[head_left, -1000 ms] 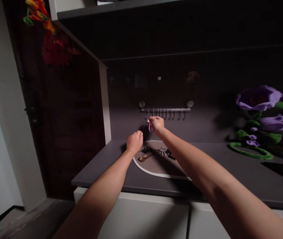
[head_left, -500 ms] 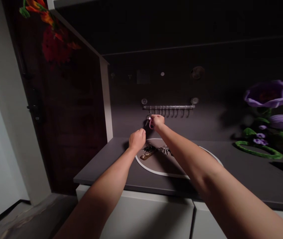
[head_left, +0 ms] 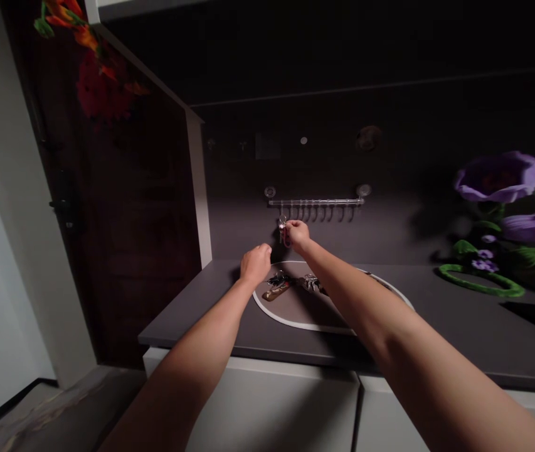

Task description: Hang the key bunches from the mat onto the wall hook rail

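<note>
Hands, head view: right hand [head_left: 291, 226] pinched narrow at pink strap [head_left: 288, 240] of small keys [head_left: 281, 225]; left hand [head_left: 256, 263], eight o'clock from it, loosely curled, cannot tell if holding anything. Keys at right hand's nine o'clock, just under left end of hook rail [head_left: 315, 202]. Probably light; metal stiff, slippery, hardly fragile; strap likely soft, bending. Best hold: ring near top.
</note>
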Tool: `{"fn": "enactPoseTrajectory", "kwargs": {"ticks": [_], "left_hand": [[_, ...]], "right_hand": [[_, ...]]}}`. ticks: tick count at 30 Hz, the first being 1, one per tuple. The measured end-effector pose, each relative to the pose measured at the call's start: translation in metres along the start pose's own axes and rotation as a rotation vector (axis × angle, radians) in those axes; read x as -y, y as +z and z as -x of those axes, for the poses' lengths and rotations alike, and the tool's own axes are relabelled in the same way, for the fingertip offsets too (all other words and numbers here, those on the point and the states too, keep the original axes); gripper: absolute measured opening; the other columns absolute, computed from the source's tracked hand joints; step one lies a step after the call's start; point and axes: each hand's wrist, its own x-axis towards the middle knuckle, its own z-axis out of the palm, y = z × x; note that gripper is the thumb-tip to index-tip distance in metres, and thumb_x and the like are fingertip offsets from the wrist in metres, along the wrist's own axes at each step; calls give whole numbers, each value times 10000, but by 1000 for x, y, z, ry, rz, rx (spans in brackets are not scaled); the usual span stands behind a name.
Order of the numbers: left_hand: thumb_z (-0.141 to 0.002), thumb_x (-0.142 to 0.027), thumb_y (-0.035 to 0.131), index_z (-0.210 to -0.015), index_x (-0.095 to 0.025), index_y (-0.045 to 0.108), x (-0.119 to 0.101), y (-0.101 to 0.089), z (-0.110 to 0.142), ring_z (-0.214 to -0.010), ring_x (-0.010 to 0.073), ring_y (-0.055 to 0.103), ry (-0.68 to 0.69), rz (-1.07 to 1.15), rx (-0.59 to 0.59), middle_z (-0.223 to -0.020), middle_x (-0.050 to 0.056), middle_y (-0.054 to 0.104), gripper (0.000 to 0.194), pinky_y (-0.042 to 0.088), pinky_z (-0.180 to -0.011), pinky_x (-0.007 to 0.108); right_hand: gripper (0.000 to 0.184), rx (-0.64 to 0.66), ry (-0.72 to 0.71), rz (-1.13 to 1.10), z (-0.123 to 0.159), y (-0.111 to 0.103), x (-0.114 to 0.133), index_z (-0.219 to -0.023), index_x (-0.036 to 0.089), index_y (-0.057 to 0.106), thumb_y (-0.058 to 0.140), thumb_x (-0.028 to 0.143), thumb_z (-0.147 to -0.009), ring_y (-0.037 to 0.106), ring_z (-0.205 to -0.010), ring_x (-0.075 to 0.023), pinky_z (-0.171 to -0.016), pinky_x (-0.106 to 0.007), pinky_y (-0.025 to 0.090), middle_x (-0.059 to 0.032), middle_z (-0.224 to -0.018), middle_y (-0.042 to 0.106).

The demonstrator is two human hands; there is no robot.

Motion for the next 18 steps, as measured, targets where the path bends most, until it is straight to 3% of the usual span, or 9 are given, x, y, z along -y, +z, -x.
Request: {"fn": "enactPoseTrajectory", "kwargs": {"ticks": [3,8,14,18], "left_hand": [[-892,-290,299,-928,-207,592,3,2,0,-805,178,586,33,40,8,-864,73,646,307,372,-679,260],[-873,-277,356,-899,-205,612,6,2,-1,-783,165,578,88,147,53,-841,53,651,267,384,-690,252],[-839,-260,416,-852,-187,649,8,4,-3,-829,169,571,180,219,144,-866,54,663,245,403,-737,257],[-815,-249,454,-855,-177,671,6,2,-2,-838,161,576,288,254,263,-885,52,673,231,411,-777,254]], "right_hand": [[134,-36,48,80,10,-5,5,-810,143,560,573,242,-721,499,-469,-85,-511,-213,445,4,-573,576],[226,-88,86,227,33,-17,14,-904,138,594,568,170,-683,583,-708,-115,-703,-233,452,-67,-851,647],[208,121,3,246,65,-35,7,-876,116,619,533,171,-695,574,-722,-105,-751,-233,429,-60,-858,659],[185,245,-57,405,88,-48,-1,-872,115,626,518,173,-734,577,-731,-107,-742,-226,424,-60,-866,663]]}}
